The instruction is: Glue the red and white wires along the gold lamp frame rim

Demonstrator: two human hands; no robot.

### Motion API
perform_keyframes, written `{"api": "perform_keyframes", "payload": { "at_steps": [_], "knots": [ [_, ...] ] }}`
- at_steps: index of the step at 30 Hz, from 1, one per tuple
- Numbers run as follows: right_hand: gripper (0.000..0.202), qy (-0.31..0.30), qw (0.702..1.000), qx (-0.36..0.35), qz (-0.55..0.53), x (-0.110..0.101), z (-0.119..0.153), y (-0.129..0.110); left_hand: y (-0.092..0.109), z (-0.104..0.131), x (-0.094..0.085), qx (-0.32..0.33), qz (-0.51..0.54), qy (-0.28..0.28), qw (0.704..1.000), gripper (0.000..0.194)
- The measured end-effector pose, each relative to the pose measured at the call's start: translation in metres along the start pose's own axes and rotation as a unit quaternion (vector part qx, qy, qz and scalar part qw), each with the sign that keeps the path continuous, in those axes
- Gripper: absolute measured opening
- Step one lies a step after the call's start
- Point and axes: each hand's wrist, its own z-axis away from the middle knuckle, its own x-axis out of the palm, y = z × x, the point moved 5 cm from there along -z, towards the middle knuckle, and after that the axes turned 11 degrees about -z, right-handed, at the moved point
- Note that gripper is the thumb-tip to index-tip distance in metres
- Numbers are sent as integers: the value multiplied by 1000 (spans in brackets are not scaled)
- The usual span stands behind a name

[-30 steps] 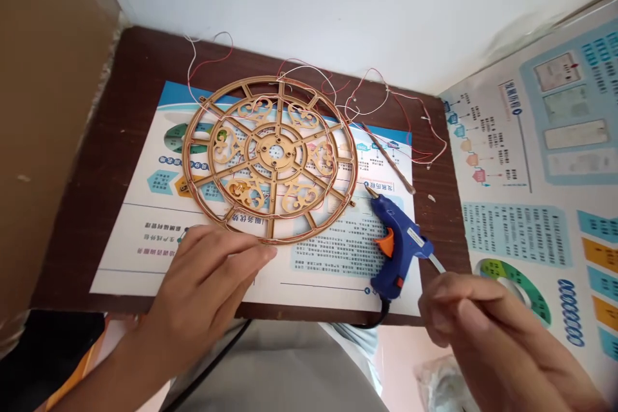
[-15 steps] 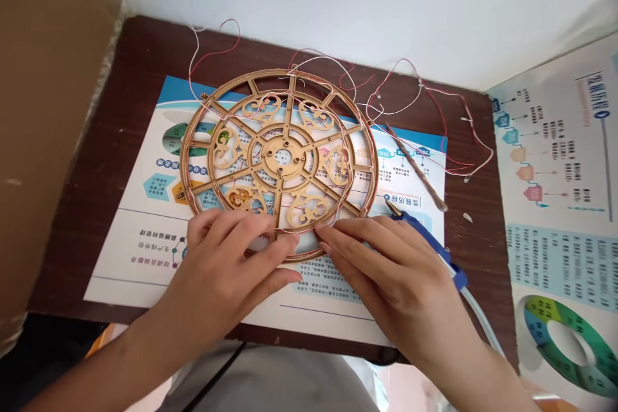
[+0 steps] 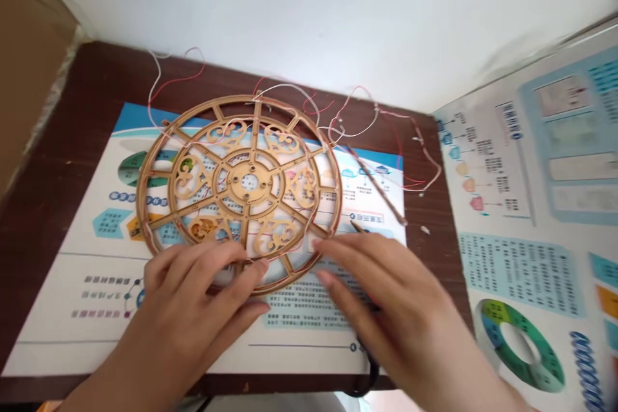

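Observation:
A round gold-coloured openwork frame (image 3: 248, 183) with spokes and scroll ornaments lies on a printed sheet. Thin red and white wires (image 3: 311, 219) run along its rings, some looping off its far side. My left hand (image 3: 193, 296) is closed over the near left rim, fingertips curled on it and thumb stretched out along the near side. At the near right rim, my right hand (image 3: 386, 277) has thumb and forefinger apart, the forefinger tip close to the rim. Whether it touches a wire there is unclear. A tool's pointed metal tip (image 3: 357, 226) shows behind that hand, which hides its body.
A thin brown stick-like tool (image 3: 376, 183) lies right of the frame. Loose wires (image 3: 425, 141) spread over the dark tabletop (image 3: 111, 77) toward the white wall (image 3: 313, 19). A brown panel (image 3: 33, 58) stands at left, a printed poster (image 3: 541, 206) at right.
The whole view has shifted, so everything appears further left and lower. My right thumb and forefinger have parted and drawn back slightly from the rim. My left hand stays on the frame.

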Motion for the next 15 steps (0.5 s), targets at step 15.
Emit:
{"api": "perform_keyframes", "payload": {
  "at_steps": [15],
  "knots": [
    [36,-76,960,250,105,-43,-8,106,-17,35,-19,-32,34,5,999,44]
  ]
}}
